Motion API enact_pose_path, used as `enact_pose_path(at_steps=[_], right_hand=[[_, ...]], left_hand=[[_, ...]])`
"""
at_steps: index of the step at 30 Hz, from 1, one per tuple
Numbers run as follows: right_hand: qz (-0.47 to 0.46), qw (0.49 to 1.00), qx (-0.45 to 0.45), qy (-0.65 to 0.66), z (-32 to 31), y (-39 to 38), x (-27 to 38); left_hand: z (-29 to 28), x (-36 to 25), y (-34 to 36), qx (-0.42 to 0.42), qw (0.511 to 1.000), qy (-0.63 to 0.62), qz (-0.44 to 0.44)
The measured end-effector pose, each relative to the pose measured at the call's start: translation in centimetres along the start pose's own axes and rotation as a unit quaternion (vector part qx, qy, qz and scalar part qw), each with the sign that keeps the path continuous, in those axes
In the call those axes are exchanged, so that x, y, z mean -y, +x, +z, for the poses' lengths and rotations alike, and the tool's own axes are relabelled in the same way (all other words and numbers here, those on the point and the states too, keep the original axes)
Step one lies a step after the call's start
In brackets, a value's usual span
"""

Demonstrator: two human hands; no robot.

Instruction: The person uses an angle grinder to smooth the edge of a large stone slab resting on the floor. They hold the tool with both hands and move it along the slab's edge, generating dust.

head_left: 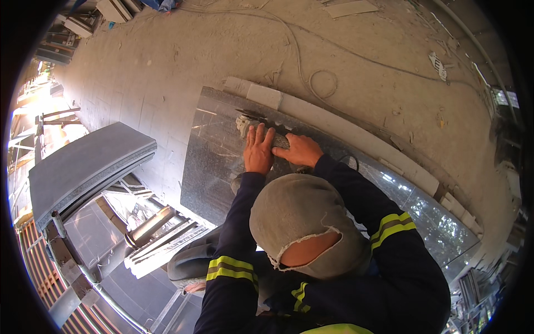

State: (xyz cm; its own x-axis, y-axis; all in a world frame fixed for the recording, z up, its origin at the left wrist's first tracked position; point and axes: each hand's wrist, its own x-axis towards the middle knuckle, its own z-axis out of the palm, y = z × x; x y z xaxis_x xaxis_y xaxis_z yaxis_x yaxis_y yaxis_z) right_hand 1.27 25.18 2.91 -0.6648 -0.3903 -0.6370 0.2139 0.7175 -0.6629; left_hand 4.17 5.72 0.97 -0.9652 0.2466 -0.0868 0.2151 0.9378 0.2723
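While the dark stone slab (214, 161) lies flat on the dusty floor (167, 67), the left hand (258, 150) rests just left of the grinder (250, 123), its fingers (260, 133) spread open and flat, touching the tool's grey body. The grinder sits near the slab's far edge, and its long body runs left to right, from the disc end toward the right hand (297, 150). The right hand's fingers are curled shut around the grinder's back end. Both hands are close; a pale stone strip (334, 125) lies beyond them.

A dark grey, glossy stone slab (217, 161) lies on a dusty beige floor (156, 61); navy sleeves (233, 245) carry yellow-and-grey stripes.
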Motion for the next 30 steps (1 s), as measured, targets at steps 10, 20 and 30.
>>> enact_pose_path(at_steps=[10,20,30], right_hand=[[-0.008,0.999,-0.031,0.002,0.3,-0.5,-0.6],[-0.019,0.998,-0.054,0.006,0.4,-0.2,-0.1],[-0.026,0.998,-0.060,0.005,1.6,3.6,1.1]], left_hand=[[0.2,-0.5,-0.2,0.002,1.000,-0.012,-0.006],[0.3,-0.1,0.0,0.012,0.999,-0.025,-0.020],[-0.1,3.1,1.7,0.031,0.999,-0.013,-0.026]])
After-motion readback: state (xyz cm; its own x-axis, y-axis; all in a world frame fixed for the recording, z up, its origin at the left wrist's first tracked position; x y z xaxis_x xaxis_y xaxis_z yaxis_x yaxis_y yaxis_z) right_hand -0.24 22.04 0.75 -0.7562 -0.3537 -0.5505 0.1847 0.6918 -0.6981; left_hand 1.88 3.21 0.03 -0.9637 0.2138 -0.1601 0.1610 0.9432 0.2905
